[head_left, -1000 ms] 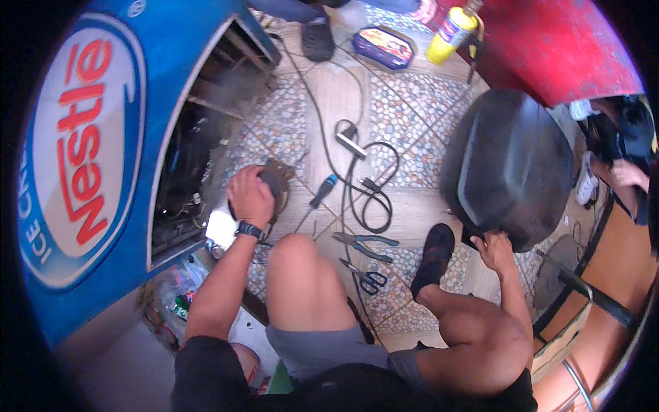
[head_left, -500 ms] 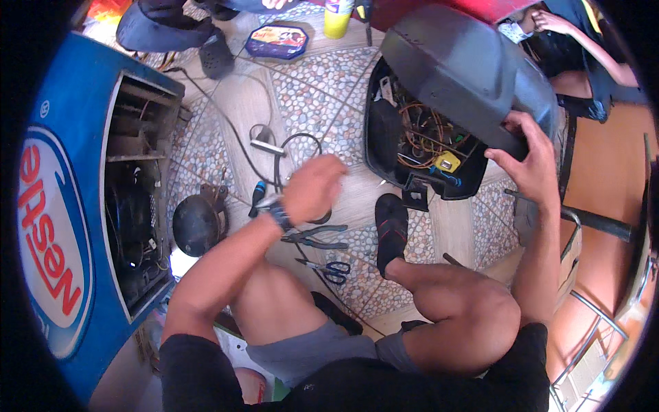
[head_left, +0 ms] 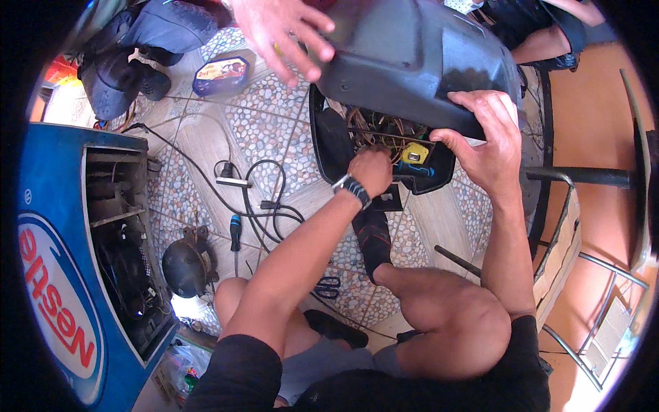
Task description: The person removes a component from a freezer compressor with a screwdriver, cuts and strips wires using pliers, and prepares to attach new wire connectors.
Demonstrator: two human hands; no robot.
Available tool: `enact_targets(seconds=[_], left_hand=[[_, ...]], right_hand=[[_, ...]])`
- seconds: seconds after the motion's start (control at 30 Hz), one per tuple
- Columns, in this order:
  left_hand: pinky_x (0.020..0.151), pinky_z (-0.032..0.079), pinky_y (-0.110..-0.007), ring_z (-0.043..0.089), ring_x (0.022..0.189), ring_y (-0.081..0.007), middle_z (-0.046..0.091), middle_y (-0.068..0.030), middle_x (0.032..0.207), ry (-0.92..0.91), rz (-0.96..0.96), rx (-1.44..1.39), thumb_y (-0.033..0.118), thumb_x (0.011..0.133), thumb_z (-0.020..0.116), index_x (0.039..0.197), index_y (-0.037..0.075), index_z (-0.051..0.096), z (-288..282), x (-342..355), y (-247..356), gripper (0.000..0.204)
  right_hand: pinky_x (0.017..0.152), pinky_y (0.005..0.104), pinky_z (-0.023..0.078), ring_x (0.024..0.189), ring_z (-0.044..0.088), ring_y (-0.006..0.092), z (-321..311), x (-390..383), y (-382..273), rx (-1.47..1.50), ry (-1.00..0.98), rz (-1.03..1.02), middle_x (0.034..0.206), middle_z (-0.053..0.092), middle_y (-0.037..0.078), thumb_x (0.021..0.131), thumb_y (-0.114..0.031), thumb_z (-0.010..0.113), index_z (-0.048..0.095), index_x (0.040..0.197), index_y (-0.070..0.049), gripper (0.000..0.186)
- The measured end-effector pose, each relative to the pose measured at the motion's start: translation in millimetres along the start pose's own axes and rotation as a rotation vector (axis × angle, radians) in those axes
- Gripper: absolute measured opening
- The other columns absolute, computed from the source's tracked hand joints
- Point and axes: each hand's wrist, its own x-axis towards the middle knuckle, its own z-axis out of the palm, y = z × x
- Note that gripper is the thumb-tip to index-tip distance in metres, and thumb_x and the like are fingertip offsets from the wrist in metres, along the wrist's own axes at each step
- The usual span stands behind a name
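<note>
My right hand [head_left: 489, 134] grips the edge of the dark hard-shell lid [head_left: 384, 62], thumb beneath and fingers on top, keeping it raised. Below it lies the black case base [head_left: 334, 165], filled with brown wires, a yellow tape measure [head_left: 414, 153] and blue pieces. My left hand [head_left: 372, 172], with a watch at its wrist, reaches over the front rim into the case. Its fingertips are hidden among the wires, so any hold is unclear. A co-worker's hand [head_left: 281, 34], fingers spread, comes from the far side near the lid's left edge.
To the left stands a blue cabinet [head_left: 58, 172] with an exposed compartment. Beside it are a round black compressor [head_left: 185, 266] and a screwdriver [head_left: 235, 233]. A black cable [head_left: 250, 206], scissors [head_left: 328, 287] and a plastic tub [head_left: 220, 77] lie on the tiles. A metal-framed chair [head_left: 563, 233] stands right.
My left hand has moved forward and right into the case. The lid sits lower, with my right hand still on it. A co-worker's hand has come in from the far side.
</note>
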Motion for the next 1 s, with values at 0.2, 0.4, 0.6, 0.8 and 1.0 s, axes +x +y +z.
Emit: enact_targets(seconds=[0.2, 0.4, 0.6, 0.8, 1.0], left_hand=[[0.099, 0.052, -0.049, 0.064, 0.115, -0.0419, 0.066, -0.0214, 0.128, -0.242, -0.004, 0.263, 0.023, 0.087, 0.058, 0.123, 0.004, 0.068, 61, 58, -12, 0.042], [0.108, 0.045, -0.050, 0.057, 0.128, -0.0377, 0.063, -0.0207, 0.135, -0.451, -0.172, 0.105, 0.030, 0.094, 0.048, 0.127, 0.002, 0.065, 61, 50, -3, 0.047], [0.105, 0.049, -0.048, 0.059, 0.128, -0.0379, 0.058, -0.0224, 0.142, -0.440, -0.246, 0.049, 0.024, 0.090, 0.054, 0.125, 0.001, 0.068, 46, 45, -17, 0.045], [0.109, 0.045, -0.050, 0.044, 0.142, -0.0377, 0.048, -0.0177, 0.154, -0.432, -0.166, 0.338, 0.023, 0.095, 0.048, 0.131, 0.008, 0.067, 41, 49, -13, 0.044], [0.114, 0.031, -0.053, 0.049, 0.137, -0.0289, 0.061, -0.0093, 0.142, -0.212, -0.088, 0.616, 0.021, 0.099, 0.043, 0.131, 0.013, 0.068, 29, 55, -38, 0.041]], right_hand=[[0.088, 0.0392, 0.048, 0.095, 0.065, 0.0283, 1, -8, -1, 0.043, 0.087, 0.078, 0.099, 0.071, 0.008, 0.061, -0.030, 0.092, 0.072, 0.105, -0.006, 0.054], [0.088, 0.0391, 0.048, 0.095, 0.065, 0.0276, 5, -16, 6, 0.062, 0.130, 0.091, 0.100, 0.072, 0.008, 0.061, -0.029, 0.093, 0.072, 0.106, -0.005, 0.055], [0.089, 0.0392, 0.048, 0.096, 0.065, 0.0275, 5, -10, 2, 0.062, 0.142, 0.082, 0.101, 0.072, 0.008, 0.061, -0.029, 0.093, 0.072, 0.106, -0.005, 0.055], [0.089, 0.0391, 0.048, 0.097, 0.065, 0.0284, 5, -13, 3, 0.060, 0.132, 0.090, 0.102, 0.072, 0.009, 0.062, -0.029, 0.092, 0.072, 0.107, -0.006, 0.055], [0.089, 0.0391, 0.048, 0.097, 0.065, 0.0285, 10, -3, -4, 0.083, 0.131, 0.071, 0.102, 0.072, 0.008, 0.062, -0.029, 0.092, 0.071, 0.108, -0.006, 0.055]])
